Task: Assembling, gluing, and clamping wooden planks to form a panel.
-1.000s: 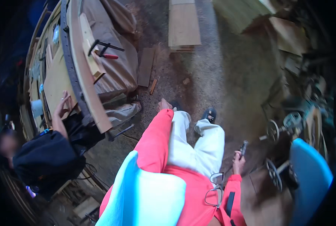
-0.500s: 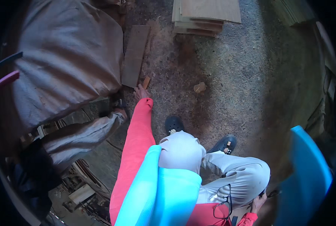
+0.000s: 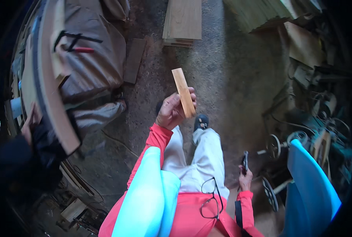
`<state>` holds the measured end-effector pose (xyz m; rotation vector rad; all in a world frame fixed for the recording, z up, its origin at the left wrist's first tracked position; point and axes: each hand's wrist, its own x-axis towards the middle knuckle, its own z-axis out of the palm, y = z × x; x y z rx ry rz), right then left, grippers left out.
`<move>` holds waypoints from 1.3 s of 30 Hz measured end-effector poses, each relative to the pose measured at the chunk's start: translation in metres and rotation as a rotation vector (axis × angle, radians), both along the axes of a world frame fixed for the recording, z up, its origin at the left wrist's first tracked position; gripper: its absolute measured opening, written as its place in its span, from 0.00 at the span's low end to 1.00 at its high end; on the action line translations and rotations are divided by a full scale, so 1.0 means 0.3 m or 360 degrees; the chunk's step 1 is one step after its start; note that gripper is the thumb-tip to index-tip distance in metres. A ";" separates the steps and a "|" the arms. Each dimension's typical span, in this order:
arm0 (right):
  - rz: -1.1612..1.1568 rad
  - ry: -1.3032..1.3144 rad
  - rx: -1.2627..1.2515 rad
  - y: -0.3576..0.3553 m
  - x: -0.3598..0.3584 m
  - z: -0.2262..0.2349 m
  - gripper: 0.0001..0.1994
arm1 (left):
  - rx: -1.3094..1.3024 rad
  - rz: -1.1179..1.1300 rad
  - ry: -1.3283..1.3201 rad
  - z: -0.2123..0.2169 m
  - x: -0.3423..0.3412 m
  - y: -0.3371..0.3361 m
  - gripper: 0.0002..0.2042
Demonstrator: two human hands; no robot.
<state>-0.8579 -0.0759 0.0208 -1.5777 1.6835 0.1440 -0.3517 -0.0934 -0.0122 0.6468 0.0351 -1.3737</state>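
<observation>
A pair of glasses (image 3: 211,197) hangs at the front of the red top, closest to the camera. Low at the person's right side, the right hand (image 3: 245,178) is wrapped around a small dark tool (image 3: 245,161) that points upward; the fingers are closed on its handle. Just beyond that hand stands a blue plastic chair (image 3: 310,185), with dark metal wheels (image 3: 274,147) and machine parts next to it.

Further out, the left hand (image 3: 172,112) is raised in front of the body, above the light trousers and a dark shoe (image 3: 201,121). It grips a short, flat wooden strip (image 3: 184,93) by its lower end, fingers and thumb clamped on it, so the strip stands nearly upright, leaning slightly left, clear of the ground.

Beyond the strip, a dark board (image 3: 134,60) lies on the gritty floor (image 3: 227,75), and a stack of pale planks (image 3: 184,19) lies at the top. To the far left, another person (image 3: 22,154) in dark clothes works at a long bench (image 3: 49,79).
</observation>
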 end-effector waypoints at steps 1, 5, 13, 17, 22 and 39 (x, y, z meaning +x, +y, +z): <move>0.0051 -0.0022 0.0025 -0.021 -0.001 0.074 0.07 | -0.0067 -0.0010 0.0042 0.168 -0.051 0.031 0.28; 0.0324 -0.0132 -0.0060 -0.115 0.076 0.329 0.13 | -0.0152 0.0065 0.0092 0.654 -0.187 0.177 0.29; 0.0857 -0.0715 0.0056 -0.126 0.327 0.687 0.15 | 0.0350 0.0042 -0.0374 0.955 -0.414 0.719 0.14; 0.1329 -0.1059 0.0054 0.108 0.595 0.836 0.08 | 0.0664 0.0519 -0.0386 0.909 -0.618 1.191 0.13; 0.1883 -0.1060 0.0106 0.603 0.988 0.995 0.10 | 0.1176 0.1281 -0.0297 0.969 -0.679 1.860 0.08; 0.1732 -0.1262 0.0684 1.922 1.846 0.792 0.09 | 0.1157 0.1744 -0.1108 1.273 0.566 3.038 0.10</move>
